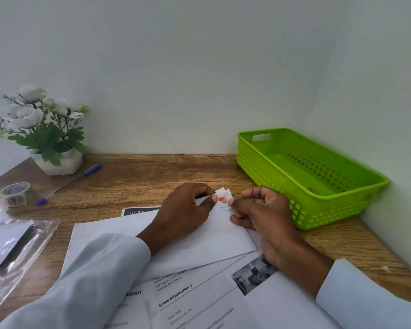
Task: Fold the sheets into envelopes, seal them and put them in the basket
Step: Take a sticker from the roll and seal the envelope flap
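A white folded envelope (214, 241) lies on printed sheets (199, 298) in the middle of the wooden table (140, 176). My left hand (183, 214) rests on the envelope, its thumb and fingers pinching a small white sticker (223, 200) with a red and grey picture at the envelope's far edge. My right hand (261, 214) pinches the same sticker from the right, its other fingers curled over the envelope's right end. The green plastic basket (301, 200) stands to the right, against the wall, with nothing in it that I can make out.
A potted white flower (45, 134) stands at the back left, with a blue pen (69, 184) and a roll of patterned tape (17, 193) in front of it. A clear plastic sleeve with paper (12, 248) lies at the left edge. The wall closes the back and right.
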The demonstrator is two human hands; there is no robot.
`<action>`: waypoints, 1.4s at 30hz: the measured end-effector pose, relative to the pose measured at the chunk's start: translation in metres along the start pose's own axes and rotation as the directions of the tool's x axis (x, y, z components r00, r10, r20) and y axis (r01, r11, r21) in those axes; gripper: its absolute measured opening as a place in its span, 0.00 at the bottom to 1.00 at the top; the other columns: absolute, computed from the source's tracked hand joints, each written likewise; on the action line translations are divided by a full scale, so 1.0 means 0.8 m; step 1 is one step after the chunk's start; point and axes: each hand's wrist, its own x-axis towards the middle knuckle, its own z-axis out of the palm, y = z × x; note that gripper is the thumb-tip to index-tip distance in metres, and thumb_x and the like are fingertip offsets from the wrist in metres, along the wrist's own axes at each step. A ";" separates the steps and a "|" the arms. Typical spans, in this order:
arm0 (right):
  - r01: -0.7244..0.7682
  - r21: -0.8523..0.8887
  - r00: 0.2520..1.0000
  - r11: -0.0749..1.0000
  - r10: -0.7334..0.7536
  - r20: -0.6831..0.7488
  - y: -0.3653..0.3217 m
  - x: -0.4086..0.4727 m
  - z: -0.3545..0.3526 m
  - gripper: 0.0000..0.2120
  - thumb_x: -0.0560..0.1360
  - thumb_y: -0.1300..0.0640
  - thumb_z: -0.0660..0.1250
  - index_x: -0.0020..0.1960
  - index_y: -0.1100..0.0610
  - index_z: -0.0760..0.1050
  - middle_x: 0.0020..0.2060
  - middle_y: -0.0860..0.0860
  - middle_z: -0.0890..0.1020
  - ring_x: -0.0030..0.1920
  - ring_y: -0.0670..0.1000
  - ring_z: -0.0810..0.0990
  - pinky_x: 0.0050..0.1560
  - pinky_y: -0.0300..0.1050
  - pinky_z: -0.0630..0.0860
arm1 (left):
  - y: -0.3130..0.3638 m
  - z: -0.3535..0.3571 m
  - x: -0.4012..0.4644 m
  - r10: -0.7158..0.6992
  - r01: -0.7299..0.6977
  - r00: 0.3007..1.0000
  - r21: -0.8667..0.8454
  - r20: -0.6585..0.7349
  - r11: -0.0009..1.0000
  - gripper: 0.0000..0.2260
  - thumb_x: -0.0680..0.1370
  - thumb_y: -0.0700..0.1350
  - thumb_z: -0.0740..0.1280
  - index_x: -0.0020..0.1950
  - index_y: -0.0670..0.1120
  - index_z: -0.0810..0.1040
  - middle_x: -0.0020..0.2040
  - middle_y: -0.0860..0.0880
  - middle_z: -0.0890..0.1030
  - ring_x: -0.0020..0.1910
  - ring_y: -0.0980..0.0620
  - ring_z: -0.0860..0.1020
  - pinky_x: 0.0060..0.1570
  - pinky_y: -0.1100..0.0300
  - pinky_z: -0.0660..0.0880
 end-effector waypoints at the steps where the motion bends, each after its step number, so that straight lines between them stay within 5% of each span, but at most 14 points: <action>1: 0.000 -0.004 1.000 1.000 0.000 -0.001 0.000 0.000 0.000 0.12 0.68 0.70 0.76 0.47 0.62 0.77 0.27 0.52 0.81 0.26 0.45 0.79 0.32 0.44 0.83 | 0.000 0.000 0.000 0.003 -0.003 1.000 -0.004 0.001 1.000 0.09 0.79 0.48 0.67 0.39 0.56 0.79 0.36 0.60 0.80 0.38 0.55 0.78 0.43 0.54 0.76; 8: 0.007 -0.028 1.000 1.000 -0.007 -0.002 0.000 0.001 0.001 0.12 0.68 0.70 0.76 0.47 0.62 0.76 0.30 0.55 0.81 0.25 0.44 0.79 0.32 0.44 0.83 | -0.001 0.002 0.001 0.004 -0.004 1.000 -0.002 -0.002 1.000 0.09 0.78 0.50 0.68 0.38 0.56 0.79 0.33 0.60 0.79 0.33 0.60 0.74 0.36 0.58 0.71; 25: 0.040 -0.087 0.999 0.995 -0.040 0.004 0.000 -0.001 0.002 0.12 0.68 0.68 0.77 0.48 0.62 0.77 0.32 0.55 0.81 0.25 0.44 0.80 0.34 0.45 0.83 | -0.002 0.002 0.002 -0.010 0.010 1.000 -0.008 0.004 1.000 0.04 0.77 0.48 0.69 0.42 0.54 0.83 0.41 0.59 0.83 0.43 0.54 0.81 0.46 0.53 0.78; 32: 0.052 -0.108 0.999 0.993 -0.051 0.014 0.001 0.000 0.001 0.12 0.68 0.67 0.77 0.47 0.60 0.78 0.31 0.54 0.82 0.26 0.44 0.81 0.34 0.45 0.83 | -0.005 0.003 0.002 0.000 0.000 1.000 0.025 -0.006 1.000 0.09 0.77 0.49 0.70 0.37 0.59 0.78 0.36 0.63 0.79 0.38 0.60 0.77 0.42 0.59 0.75; 42: 0.117 -0.212 0.992 0.970 -0.103 0.073 0.003 0.004 -0.001 0.11 0.68 0.65 0.78 0.46 0.60 0.78 0.31 0.55 0.82 0.29 0.48 0.82 0.33 0.46 0.82 | -0.006 0.005 0.004 0.008 -0.008 1.000 0.050 -0.008 0.999 0.05 0.77 0.49 0.70 0.41 0.56 0.81 0.37 0.62 0.80 0.41 0.57 0.79 0.42 0.59 0.74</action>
